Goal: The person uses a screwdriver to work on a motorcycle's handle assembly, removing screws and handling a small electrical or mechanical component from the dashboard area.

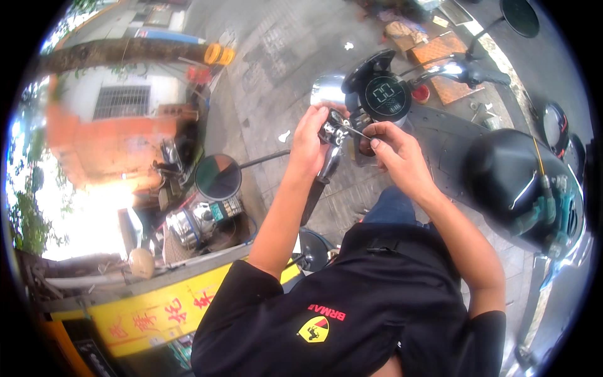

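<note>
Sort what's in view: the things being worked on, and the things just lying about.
In hand:
left hand gripping the black switch block on the handlebar
right hand pinching a thin wire
round display just beyond

Lying about:
round mirror
black seat
orange mat
yellow sign

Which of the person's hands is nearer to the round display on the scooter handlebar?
Right. The right hand is just below the round display, almost touching its lower edge. The left hand grips the handlebar switch block farther to the display's left.
</note>
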`<action>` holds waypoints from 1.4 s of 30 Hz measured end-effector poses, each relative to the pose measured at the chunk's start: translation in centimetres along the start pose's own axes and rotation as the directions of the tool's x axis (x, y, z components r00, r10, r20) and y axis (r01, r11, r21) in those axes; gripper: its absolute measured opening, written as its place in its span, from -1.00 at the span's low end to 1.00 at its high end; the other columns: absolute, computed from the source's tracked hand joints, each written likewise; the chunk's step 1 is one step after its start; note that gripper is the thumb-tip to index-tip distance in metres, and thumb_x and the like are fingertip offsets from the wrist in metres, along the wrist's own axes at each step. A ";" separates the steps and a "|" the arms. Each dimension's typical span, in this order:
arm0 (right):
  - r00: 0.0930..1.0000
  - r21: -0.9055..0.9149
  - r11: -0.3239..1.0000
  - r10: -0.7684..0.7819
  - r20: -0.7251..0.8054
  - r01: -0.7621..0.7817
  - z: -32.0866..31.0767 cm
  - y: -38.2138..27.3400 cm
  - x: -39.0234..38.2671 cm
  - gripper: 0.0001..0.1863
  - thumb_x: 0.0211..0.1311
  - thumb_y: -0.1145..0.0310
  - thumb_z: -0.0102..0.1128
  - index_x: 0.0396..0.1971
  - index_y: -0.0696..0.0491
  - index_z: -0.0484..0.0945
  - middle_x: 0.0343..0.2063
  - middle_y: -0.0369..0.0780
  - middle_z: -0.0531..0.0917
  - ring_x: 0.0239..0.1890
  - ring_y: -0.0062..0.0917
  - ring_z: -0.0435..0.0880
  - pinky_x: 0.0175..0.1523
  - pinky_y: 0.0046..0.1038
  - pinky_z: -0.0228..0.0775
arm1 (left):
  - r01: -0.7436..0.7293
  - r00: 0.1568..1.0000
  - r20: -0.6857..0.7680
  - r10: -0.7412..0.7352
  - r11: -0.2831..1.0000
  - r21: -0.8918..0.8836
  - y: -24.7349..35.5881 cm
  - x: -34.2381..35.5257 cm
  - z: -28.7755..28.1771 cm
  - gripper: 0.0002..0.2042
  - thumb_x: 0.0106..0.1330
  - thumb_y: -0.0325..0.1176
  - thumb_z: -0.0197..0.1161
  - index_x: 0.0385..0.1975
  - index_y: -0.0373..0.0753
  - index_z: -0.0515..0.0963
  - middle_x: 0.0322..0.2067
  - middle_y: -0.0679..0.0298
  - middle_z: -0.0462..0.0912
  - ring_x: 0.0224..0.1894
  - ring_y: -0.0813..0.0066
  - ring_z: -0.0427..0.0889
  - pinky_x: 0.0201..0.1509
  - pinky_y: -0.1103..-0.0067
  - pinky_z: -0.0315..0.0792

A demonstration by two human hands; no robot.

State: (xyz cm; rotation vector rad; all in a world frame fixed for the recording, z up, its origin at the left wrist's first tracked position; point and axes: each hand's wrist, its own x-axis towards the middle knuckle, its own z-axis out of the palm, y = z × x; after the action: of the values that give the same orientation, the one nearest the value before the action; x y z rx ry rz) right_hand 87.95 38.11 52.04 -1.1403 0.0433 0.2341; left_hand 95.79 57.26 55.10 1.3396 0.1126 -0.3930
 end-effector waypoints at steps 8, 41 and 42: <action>0.985 -0.006 0.998 0.059 -0.165 -0.061 1.3 -0.3 -0.5 -0.78 0.34 0.46 0.04 -0.09 0.15 0.57 -0.32 -0.30 0.68 -0.34 -0.75 0.57 -0.34 -0.64 0.38 | -0.216 0.940 0.337 0.040 0.837 0.502 1.5 -0.3 -2.3 -0.35 0.12 -0.36 0.44 0.22 -0.31 0.32 0.02 0.20 0.48 0.09 0.47 0.45 0.21 0.54 0.34; 0.869 -0.741 0.661 -0.431 -0.245 0.119 4.9 1.5 -2.4 -0.77 0.22 0.43 0.14 -0.11 0.08 0.49 -0.44 -0.07 0.67 -0.38 -0.13 0.68 -0.34 -0.12 0.49 | -0.329 0.932 0.169 0.321 0.551 0.767 -1.0 -1.2 -0.7 -0.25 -0.08 0.04 0.62 -0.03 -0.35 0.42 -0.21 0.21 0.62 -0.16 0.47 0.61 -0.02 0.51 0.48; 0.863 -0.717 0.684 -0.436 -0.255 0.134 4.9 1.7 -2.4 -0.76 0.23 0.43 0.14 -0.10 0.08 0.49 -0.43 -0.06 0.67 -0.37 -0.13 0.68 -0.33 -0.12 0.48 | -0.306 0.944 0.158 0.291 0.586 0.750 -1.0 -1.3 -0.5 -0.22 -0.11 0.08 0.62 -0.04 -0.35 0.41 -0.21 0.18 0.61 -0.15 0.44 0.61 -0.02 0.49 0.49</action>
State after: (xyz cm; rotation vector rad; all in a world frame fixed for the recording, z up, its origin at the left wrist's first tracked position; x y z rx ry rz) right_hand 84.84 42.85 52.98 -1.9092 0.1540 -0.3266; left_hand 94.29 57.91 54.47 2.1727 -0.3479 -0.1497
